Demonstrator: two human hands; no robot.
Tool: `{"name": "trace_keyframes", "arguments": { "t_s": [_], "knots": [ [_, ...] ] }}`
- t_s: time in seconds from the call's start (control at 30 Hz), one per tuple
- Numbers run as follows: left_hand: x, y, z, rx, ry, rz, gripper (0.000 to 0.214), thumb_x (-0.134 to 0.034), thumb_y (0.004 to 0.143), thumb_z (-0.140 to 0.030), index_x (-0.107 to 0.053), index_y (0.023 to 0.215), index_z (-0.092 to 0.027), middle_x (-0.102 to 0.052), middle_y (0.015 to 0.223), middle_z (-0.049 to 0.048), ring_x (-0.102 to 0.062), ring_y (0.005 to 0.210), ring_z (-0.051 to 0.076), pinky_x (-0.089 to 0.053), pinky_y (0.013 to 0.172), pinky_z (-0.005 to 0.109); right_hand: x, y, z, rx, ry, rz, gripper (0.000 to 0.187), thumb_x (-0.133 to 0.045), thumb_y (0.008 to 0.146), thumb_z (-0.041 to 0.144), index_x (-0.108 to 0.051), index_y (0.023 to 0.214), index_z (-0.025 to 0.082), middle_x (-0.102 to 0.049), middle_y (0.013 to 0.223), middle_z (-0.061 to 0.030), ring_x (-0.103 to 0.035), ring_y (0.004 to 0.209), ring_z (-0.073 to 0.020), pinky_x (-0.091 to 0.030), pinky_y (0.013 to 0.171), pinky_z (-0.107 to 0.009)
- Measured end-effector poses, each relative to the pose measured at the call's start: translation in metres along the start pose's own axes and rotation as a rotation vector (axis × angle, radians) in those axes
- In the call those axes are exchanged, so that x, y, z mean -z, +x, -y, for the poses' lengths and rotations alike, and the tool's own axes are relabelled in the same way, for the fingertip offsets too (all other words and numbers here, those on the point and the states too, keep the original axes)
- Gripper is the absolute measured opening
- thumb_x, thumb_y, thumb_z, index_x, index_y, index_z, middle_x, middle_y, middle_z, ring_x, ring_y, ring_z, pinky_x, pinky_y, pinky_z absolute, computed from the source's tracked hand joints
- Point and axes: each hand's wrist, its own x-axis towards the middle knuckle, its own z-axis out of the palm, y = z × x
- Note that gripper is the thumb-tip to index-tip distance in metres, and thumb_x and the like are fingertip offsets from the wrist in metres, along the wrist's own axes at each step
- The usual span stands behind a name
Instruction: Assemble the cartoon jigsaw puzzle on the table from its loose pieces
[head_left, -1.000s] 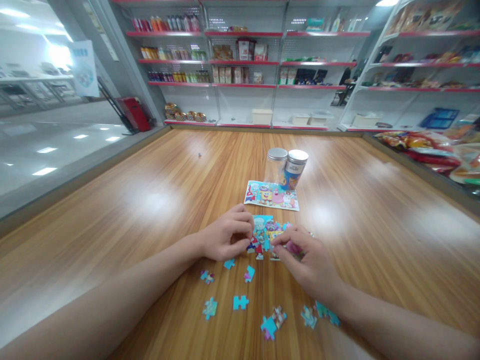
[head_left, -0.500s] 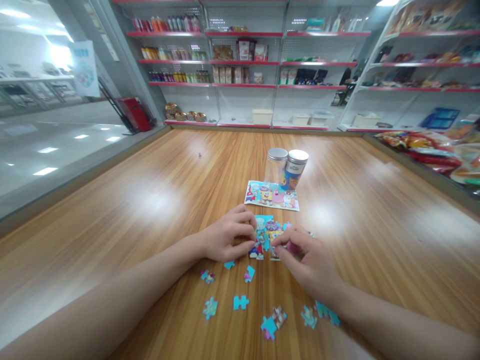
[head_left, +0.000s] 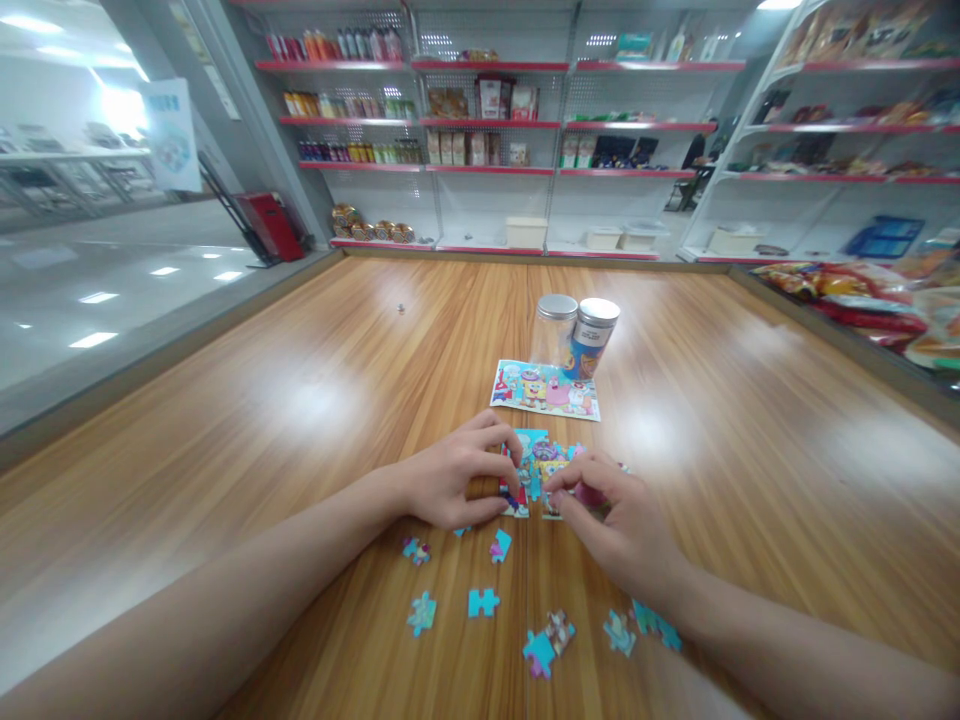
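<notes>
Puzzle (head_left: 541, 455) lies flat, long axis crosswise; left hand (head_left: 450, 485) and right hand (head_left: 616, 530) pinch it.

bare table (head_left: 300, 420) left and right, two jars (head_left: 574, 335) beyond, loose pieces (head_left: 484, 602) near

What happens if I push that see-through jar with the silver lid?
The clear jar looks empty, so it is probably light and would slide or tip easily. It is tall and round, so once down it might roll across the smooth table.
</notes>
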Motion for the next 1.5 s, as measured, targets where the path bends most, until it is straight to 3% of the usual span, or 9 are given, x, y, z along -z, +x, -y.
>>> {"name": "trace_keyframes", "arguments": {
  "t_s": [0.67, 1.5],
  "knots": [
    [0.0012, 0.0016, -0.002, 0.011, -0.049, 0.008, 0.017, -0.07, 0.084, -0.022, -0.066, 0.1, -0.019, -0.063, 0.109, 0.01, -0.054, 0.105, 0.025, -0.046, 0.098, 0.042, 0.0001, -0.0012, -0.0002, -0.017, 0.016, 0.024, 0.013, -0.06, 0.09, 0.016, -0.072, 0.087, 0.021, -0.062, 0.077, -0.0016, -0.056, 0.071, -0.0164, -0.042, 0.061, -0.028],
    [0.0019, 0.0022, -0.0003, 0.022, -0.056, 0.043, 0.007, -0.07, 0.083, -0.022, -0.067, 0.089, -0.019, -0.061, 0.116, 0.01, -0.051, 0.111, 0.026, -0.044, 0.103, 0.044, -0.0004, -0.001, -0.0012, -0.043, 0.02, 0.037, 0.013, -0.06, 0.09, 0.017, -0.071, 0.086, 0.021, -0.062, 0.078, -0.002, -0.056, 0.071, -0.0165, -0.041, 0.063, -0.029]
  ]
}}
